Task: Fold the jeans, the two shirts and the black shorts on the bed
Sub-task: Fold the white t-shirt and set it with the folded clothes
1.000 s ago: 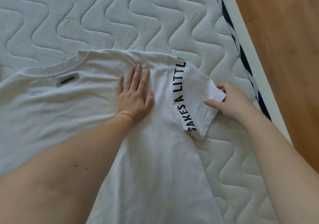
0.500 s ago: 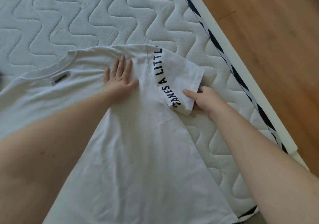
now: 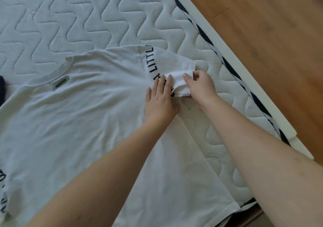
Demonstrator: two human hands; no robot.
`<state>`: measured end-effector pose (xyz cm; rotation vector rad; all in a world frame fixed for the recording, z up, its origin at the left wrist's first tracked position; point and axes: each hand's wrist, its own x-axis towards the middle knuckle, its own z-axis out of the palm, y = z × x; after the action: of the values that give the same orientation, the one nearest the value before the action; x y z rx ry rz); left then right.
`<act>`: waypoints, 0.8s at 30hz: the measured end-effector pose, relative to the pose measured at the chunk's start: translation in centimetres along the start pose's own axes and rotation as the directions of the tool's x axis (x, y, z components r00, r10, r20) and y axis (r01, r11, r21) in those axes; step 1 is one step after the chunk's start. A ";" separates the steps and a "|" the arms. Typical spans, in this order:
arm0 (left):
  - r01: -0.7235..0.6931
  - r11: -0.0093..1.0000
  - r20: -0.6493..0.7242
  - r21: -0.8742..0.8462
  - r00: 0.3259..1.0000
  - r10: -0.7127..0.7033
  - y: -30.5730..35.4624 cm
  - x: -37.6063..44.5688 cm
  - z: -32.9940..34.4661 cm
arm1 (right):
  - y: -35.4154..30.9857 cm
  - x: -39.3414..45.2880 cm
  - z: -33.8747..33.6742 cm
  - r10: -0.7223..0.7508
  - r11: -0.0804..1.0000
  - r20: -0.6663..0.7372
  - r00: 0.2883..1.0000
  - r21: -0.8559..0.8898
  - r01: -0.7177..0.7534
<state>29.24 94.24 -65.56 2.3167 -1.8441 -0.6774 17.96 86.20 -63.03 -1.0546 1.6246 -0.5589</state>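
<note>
My right hand [image 3: 201, 88] pinches the white shirt [image 3: 87, 122] sleeve cuff, left hand [image 3: 160, 102] flat pinning the shoulder; limp light cotton, I'd grip seams to fold.

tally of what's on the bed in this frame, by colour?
White: 1, the shirt, spread flat, its sleeve pinched by the right hand while the left hand presses beside it.
Dark: 1, a bit of cloth at the left edge, kind unclear.
Total: 2
</note>
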 end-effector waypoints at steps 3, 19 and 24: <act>0.031 0.999 -0.042 0.020 0.999 -0.030 0.1 0.5 0.2 | 0.2 -0.1 -0.5 -0.103 0.989 -0.016 0.995 -0.106 0.101; -0.503 0.806 -0.318 0.311 0.744 0.587 -4.2 -0.1 0.3 | 1.7 1.6 -0.2 0.038 0.997 -0.187 0.982 0.076 -0.024; -0.528 0.835 -0.077 0.156 0.836 0.543 -5.4 -0.1 1.4 | 0.7 4.3 1.1 -0.075 0.977 -0.139 0.987 -0.209 0.045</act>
<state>33.54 95.98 -68.73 1.7009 -2.3784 -0.3393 18.59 83.06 -66.18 -1.2427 1.8140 -0.5261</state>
